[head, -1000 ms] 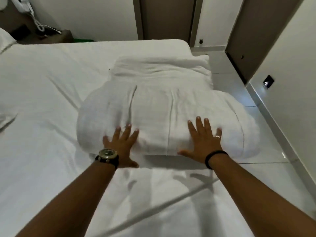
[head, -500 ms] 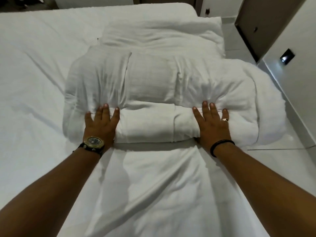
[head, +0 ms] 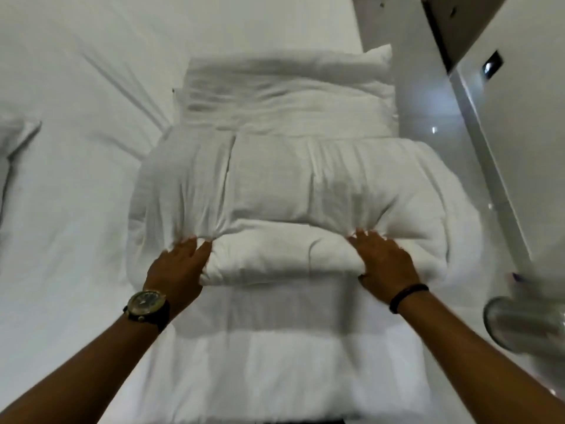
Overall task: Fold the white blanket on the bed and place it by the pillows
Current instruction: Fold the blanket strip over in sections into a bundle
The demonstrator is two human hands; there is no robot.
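Observation:
The thick white blanket (head: 275, 185) lies in a bulky folded stack on the right side of the bed (head: 67, 228), its far layers reaching toward the bed's far right corner. The near edge is rolled into a fat fold (head: 275, 258). My left hand (head: 175, 266), with a watch on the wrist, presses flat against the left end of that roll. At the right end my right hand (head: 383, 261), with a dark band on the wrist, pushes in, its fingertips sunk into the crease. A flat strip of blanket runs from the roll toward me.
A pillow corner (head: 16, 133) shows at the left edge. Right of the bed are a pale glossy floor (head: 428, 117), a white wall with a dark socket (head: 492, 68) and a dark door. A blurred round silvery object (head: 519, 322) sits at the right edge.
The view tipped down and closer. Both hands pushed the near edge of the blanket forward, rolling it into a thicker fold on the stack.

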